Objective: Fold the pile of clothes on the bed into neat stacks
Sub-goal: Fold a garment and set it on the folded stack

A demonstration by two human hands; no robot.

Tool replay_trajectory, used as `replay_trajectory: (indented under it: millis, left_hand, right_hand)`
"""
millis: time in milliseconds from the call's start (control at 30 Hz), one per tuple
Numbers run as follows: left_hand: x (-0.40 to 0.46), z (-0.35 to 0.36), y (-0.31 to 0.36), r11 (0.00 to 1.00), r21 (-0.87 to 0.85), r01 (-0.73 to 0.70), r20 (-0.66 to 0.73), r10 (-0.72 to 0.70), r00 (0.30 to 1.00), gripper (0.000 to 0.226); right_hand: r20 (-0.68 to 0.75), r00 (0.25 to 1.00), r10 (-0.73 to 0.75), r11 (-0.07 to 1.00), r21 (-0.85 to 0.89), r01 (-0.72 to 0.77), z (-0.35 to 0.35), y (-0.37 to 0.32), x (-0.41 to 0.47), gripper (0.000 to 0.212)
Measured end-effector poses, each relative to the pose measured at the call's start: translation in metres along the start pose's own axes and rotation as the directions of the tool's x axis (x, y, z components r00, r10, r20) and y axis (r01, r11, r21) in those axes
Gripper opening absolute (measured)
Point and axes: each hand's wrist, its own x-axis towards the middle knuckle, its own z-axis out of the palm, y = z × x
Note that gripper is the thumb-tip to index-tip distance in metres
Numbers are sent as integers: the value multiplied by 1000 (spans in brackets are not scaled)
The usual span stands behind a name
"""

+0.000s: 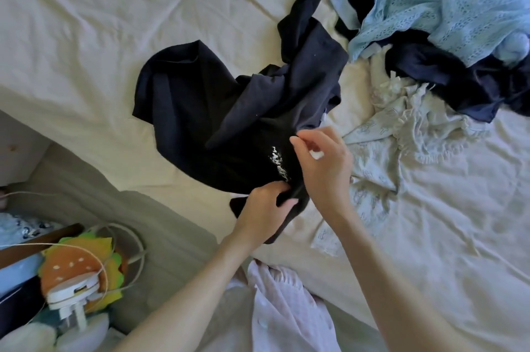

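A bed [94, 25] covered by a creased cream sheet fills most of the view, seen from above by a person standing at its near edge. Centre: a black garment with white lettering [229, 111] lies crumpled and partly lifted; the left hand [265, 205] grips its lower edge with curled fingers, while the right hand [324, 162] pinches a fold just above, beside the lettering. Upper right: the unsorted pile, comprising a light blue knit [447, 7], a dark navy piece [464, 82] and a pale cream patterned garment [387, 156] that spreads down beside the right hand. No folded stack is visible, so the task appears to be at its beginning, with the black garment not yet laid flat and every other piece untouched. The bare sheet at upper left offers folding room; the cream garment just beside the black one may crowd the fold. Lower left, off the bed: a burger-shaped plush [77, 268] and white cables [126, 240].
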Motion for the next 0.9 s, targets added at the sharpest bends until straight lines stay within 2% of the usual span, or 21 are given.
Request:
replay_trajectory:
  millis: [67, 100, 167, 233, 333, 433, 500, 567, 600, 667, 733, 767, 833, 900]
  left_hand:
    - [-1, -9, -1, 992, -113, 58, 132, -43, 990, 19]
    - [-4, -14, -6, 981, -157, 112, 191, -81, 978, 21]
    - [-11, -24, -25, 954, -196, 226, 228, -180, 957, 15]
    - [-16, -36, -46, 944, -142, 298, 122, -282, 952, 15]
    - [-8, -56, -62, 975, -2, 224, -79, -224, 971, 22]
    - [20, -67, -48, 985, 170, 4, -141, 21, 990, 30]
    - [43, -62, -31, 917, 330, -225, 11, 235, 972, 41]
    - [62, -53, -19, 812, 461, -357, 194, 300, 934, 51]
    - [68, -48, -17, 799, 496, -340, 233, 255, 938, 53]
    - [72, -42, -19, 843, 494, -213, 183, 139, 973, 51]
    - [68, -39, -24, 907, 409, -103, 135, 51, 989, 45]
    - [64, -38, -25, 927, 366, -87, 159, 31, 987, 42]
    - [56, -38, -28, 946, 310, -90, 207, 26, 978, 39]
    - [52, -43, -27, 965, 257, -57, 204, 3, 979, 37]
  right_hand:
    - [92, 972, -214, 970, -93, 223, 6, -1, 3, 7]
    - [180, 956, -231, 963, -96, 251, 12, 2, 3, 9]
    - [414, 902, -119, 981, -92, 172, 25, 15, 0, 19]
    - [545, 835, 78, 991, -136, -3, 38, 37, -9, 30]
    - [464, 841, 280, 960, -134, -245, 46, 61, -16, 31]
    - [332, 840, 429, 897, -44, -441, 48, 69, -11, 21]
    - [231, 841, 489, 864, 4, -503, 52, 74, -1, 24]
    - [225, 784, 578, 793, 71, -605, 56, 77, 11, 31]
    - [262, 731, 630, 728, 128, -674, 57, 79, 17, 32]
    - [364, 612, 703, 578, 211, -789, 59, 80, 30, 30]
    - [444, 519, 730, 431, 290, -854, 62, 78, 41, 20]
    - [460, 492, 739, 368, 335, -867, 64, 76, 44, 11]
    - [436, 506, 744, 346, 397, -850, 66, 71, 46, 12]
    - [355, 592, 723, 410, 469, -782, 61, 64, 44, 20]
